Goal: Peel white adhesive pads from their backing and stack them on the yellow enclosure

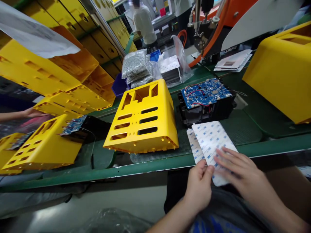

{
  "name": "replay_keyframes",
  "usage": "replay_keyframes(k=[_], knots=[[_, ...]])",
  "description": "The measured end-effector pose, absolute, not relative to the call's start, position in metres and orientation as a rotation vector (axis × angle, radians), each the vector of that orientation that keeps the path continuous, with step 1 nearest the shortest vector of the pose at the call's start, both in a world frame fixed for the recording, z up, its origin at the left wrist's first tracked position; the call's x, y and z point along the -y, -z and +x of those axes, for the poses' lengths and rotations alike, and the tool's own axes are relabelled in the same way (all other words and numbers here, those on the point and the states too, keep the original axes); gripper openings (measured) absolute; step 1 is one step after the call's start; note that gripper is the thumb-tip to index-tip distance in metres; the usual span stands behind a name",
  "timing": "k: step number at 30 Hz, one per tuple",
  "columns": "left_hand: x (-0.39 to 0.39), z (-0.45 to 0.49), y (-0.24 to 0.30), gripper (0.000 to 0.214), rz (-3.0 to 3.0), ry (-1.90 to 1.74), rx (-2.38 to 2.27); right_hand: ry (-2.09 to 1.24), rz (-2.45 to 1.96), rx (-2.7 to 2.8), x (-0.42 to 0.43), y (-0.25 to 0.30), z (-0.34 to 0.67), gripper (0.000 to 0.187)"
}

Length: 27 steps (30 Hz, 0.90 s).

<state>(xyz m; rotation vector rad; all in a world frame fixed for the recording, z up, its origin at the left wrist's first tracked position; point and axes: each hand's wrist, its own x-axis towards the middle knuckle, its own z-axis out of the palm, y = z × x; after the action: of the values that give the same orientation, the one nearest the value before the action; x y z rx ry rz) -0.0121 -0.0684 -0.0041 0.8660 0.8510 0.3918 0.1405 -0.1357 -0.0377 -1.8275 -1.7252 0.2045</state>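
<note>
Two white adhesive sheets printed with blue 3M marks overlap at the green conveyor's front edge. My left hand (pixel 200 183) pinches the lower edge of the rear adhesive sheet (pixel 195 145), between thumb and fingers. Across the face of the front adhesive sheet (pixel 212 139) lies my right hand (pixel 240 171), its fingers stretched out and slightly blurred. Just beyond the sheets sits a black module topped by a blue circuit board (pixel 206 92) with red wires. A yellow plastic housing (pixel 145 116) with slots stands to the left of it.
Another yellow housing (pixel 282 71) stands at right. More yellow housings (pixel 46 142) and a co-worker's hand (pixel 34 112) are at left. Behind are silver bubble-wrap bags (pixel 136 66), a bagged stack of sheets (pixel 170 66) and papers (pixel 233 61). The green rail (pixel 155 166) runs along the front.
</note>
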Motion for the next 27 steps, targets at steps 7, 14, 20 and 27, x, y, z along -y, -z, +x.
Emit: replay_keyframes(k=[7, 14, 20, 27], knots=[[0.073, -0.005, 0.007, 0.038, 0.723, -0.331, -0.840, -0.375, -1.818, 1.838, 0.134, 0.038, 0.160, 0.041], [0.068, -0.005, 0.011, 0.030, 0.754, -0.421, -0.863, -0.321, -1.852, 1.916, 0.140, 0.034, 0.152, 0.080], [0.072, -0.002, 0.008, 0.026, 0.807, -0.494, -0.786, -0.257, -1.939, 1.801, 0.140, 0.037, 0.141, 0.071], [0.073, -0.003, 0.013, 0.028, 0.857, -0.490, -0.808, -0.359, -1.909, 1.796, 0.143, 0.038, 0.136, 0.065]])
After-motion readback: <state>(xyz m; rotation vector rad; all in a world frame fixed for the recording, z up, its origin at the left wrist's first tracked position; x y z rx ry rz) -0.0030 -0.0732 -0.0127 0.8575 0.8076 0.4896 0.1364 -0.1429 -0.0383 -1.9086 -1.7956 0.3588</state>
